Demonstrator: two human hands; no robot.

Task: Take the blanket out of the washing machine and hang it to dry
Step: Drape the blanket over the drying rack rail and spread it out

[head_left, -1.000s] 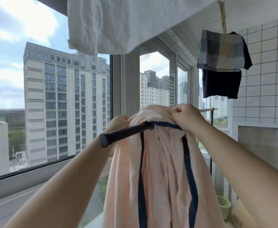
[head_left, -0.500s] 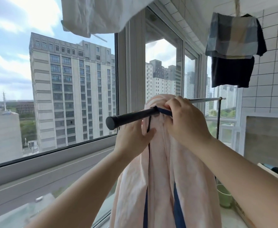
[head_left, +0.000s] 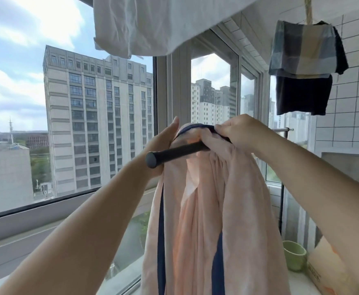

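Note:
A pale pink blanket (head_left: 208, 213) with dark blue edging hangs bunched over a black drying rod (head_left: 174, 153) that points toward me, its capped end at the left. My right hand (head_left: 236, 133) pinches the blanket's top fold and blue edge just above the rod. On the far side of the blanket my left hand (head_left: 165, 137) lies with straight fingers against the cloth, behind the rod, partly hidden by it.
A white sheet (head_left: 153, 24) hangs overhead. A checked cloth over a dark garment (head_left: 306, 67) hangs at the upper right by the tiled wall (head_left: 353, 103). Large windows (head_left: 68, 124) run along the left. A green cup (head_left: 293, 255) and a printed bag (head_left: 327, 271) stand low right.
My left hand has moved up from under the rod to the blanket's far side, fingers now straight. My right hand has lifted the top fold above the rod. The camera has tilted up.

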